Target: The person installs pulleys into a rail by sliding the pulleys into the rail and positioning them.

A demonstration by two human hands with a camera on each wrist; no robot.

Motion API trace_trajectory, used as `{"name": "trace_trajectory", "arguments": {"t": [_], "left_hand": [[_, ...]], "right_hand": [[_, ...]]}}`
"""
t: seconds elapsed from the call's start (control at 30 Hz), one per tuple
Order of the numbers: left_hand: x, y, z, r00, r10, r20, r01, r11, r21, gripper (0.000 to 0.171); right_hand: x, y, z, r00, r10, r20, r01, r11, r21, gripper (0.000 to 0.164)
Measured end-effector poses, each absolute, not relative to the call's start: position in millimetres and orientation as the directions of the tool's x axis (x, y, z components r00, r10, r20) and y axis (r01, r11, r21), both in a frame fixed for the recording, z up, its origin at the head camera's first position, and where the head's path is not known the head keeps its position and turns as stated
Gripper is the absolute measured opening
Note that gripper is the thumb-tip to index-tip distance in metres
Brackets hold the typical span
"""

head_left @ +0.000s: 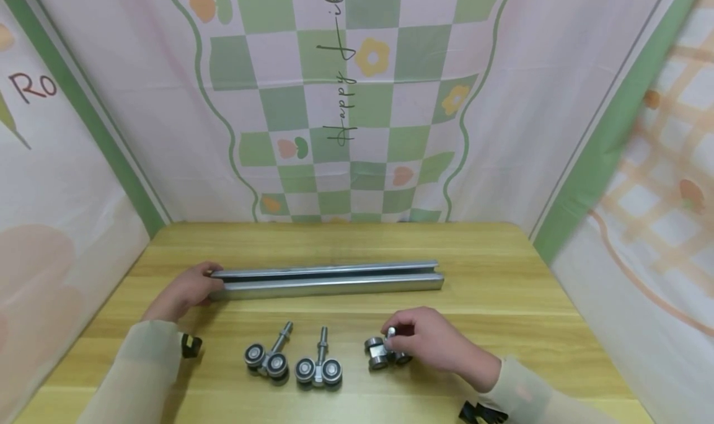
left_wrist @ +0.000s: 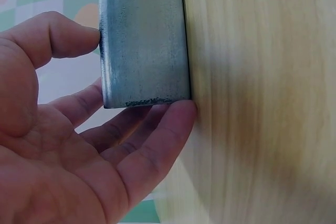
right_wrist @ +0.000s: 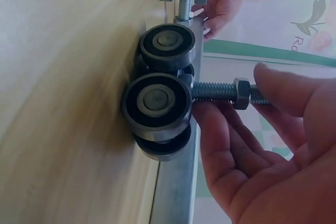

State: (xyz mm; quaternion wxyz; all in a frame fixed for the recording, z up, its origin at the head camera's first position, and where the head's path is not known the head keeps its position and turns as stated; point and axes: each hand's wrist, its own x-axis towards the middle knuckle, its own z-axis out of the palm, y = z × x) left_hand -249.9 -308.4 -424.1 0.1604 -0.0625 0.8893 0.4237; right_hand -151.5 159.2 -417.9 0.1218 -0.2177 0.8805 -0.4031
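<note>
A silver metal channel rail [head_left: 334,286], with a slot along its top, lies across the wooden table. My left hand [head_left: 192,286] grips the rail's left end. In the left wrist view the thumb presses one edge of the rail [left_wrist: 144,40] while the fingers curl around its end. Nearer the front, my right hand [head_left: 432,340] pinches the upright bolt of a roller trolley [head_left: 377,353], whose wheels are down at the table. The right wrist view shows the threaded bolt [right_wrist: 214,92] and its nut [right_wrist: 241,94] between thumb and fingers, with the wheels [right_wrist: 157,100] beside them.
Two more roller trolleys lie in front of the rail, one on the left [head_left: 266,362] and one in the middle [head_left: 318,369], their bolts pointing away from me. Patterned cloth [head_left: 326,111] hangs behind the table [head_left: 491,275] and along both sides.
</note>
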Motion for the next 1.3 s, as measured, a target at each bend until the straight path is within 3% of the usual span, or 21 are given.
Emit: {"name": "trace_trajectory", "arguments": {"t": [0.3,0.7,1.3], "left_hand": [[-249,-309,-424,-0.941,0.032,-0.337,-0.243,0.628,0.739,0.055],[-250,-308,-423,-0.938,0.027,-0.346,-0.253,0.629,0.735,0.056],[-250,-309,-425,-0.943,0.037,-0.332,-0.238,0.622,0.746,0.054]], "right_hand": [[-150,164,-419,-0.919,-0.392,-0.039,-0.228,0.608,-0.760,0.016],[-154,177,-417,-0.924,-0.383,-0.020,-0.245,0.629,-0.738,0.017],[-155,185,-418,-0.943,-0.328,-0.057,-0.183,0.653,-0.735,0.007]]}}
